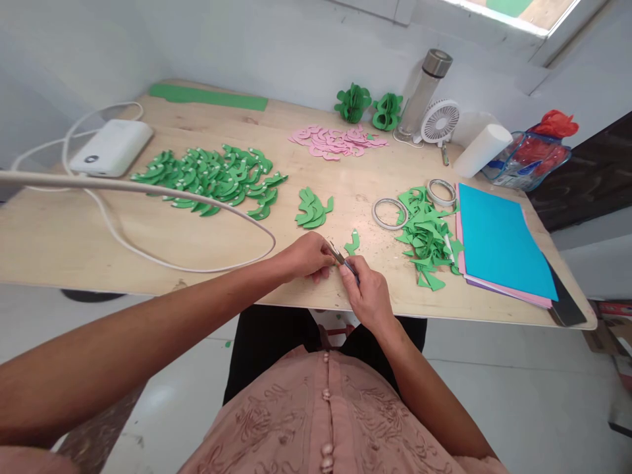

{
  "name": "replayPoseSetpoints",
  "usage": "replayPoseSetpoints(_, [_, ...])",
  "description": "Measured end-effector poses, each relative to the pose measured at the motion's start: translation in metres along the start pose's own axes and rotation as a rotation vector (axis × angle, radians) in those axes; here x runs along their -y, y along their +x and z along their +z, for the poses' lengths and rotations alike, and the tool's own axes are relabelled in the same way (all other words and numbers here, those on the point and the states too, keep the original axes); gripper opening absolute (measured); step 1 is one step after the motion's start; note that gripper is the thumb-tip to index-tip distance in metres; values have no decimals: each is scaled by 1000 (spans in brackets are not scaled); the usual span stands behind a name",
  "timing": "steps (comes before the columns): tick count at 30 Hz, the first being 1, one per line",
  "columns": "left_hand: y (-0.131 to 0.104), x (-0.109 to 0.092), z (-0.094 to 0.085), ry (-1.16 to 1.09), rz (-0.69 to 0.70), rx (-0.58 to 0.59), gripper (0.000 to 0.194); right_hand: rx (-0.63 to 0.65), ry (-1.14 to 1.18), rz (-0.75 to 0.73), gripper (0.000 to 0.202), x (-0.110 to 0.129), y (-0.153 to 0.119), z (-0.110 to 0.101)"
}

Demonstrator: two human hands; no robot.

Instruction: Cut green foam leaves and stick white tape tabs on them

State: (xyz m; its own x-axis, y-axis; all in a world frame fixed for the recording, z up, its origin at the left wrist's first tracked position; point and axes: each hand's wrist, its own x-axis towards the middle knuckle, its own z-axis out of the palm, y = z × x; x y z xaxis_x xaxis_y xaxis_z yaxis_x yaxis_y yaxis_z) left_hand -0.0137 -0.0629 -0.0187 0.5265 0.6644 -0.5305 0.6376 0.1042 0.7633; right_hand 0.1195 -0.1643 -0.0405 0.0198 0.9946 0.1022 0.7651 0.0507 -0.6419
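My right hand (368,289) is closed round the handles of small scissors (338,253), whose blades point up and left toward my left hand. My left hand (312,257) has its fingers pressed together at the blades; what it pinches is too small to make out. Just above my hands lies one curved green piece (352,243) with a white tip. A small stack of green cut pieces (313,209) rests a little farther back. On the left spreads a big pile of curved green pieces (212,178) with white marks.
Two tape rolls (390,214) lie by green scraps (428,234). Blue sheets (503,240) are stacked at the right. Pink pieces (336,142), green paper shapes (352,104), a bottle (424,92) and a fan (440,122) stand behind. A white cable (222,203) crosses the left side.
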Motion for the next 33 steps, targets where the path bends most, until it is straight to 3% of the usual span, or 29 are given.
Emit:
replayPoseSetpoints(24, [-3, 4, -3, -95, 20, 5, 19, 145, -291, -138, 32, 6, 7, -10])
replayPoseSetpoints(27, [-4, 2, -3, -94, 18, 13, 15, 126, -245, -131, 33, 4, 8, -9])
replayPoseSetpoints(33, [-5, 1, -4, -105, 21, 29, 7, 26, 65, -39, 30, -6, 7, -4])
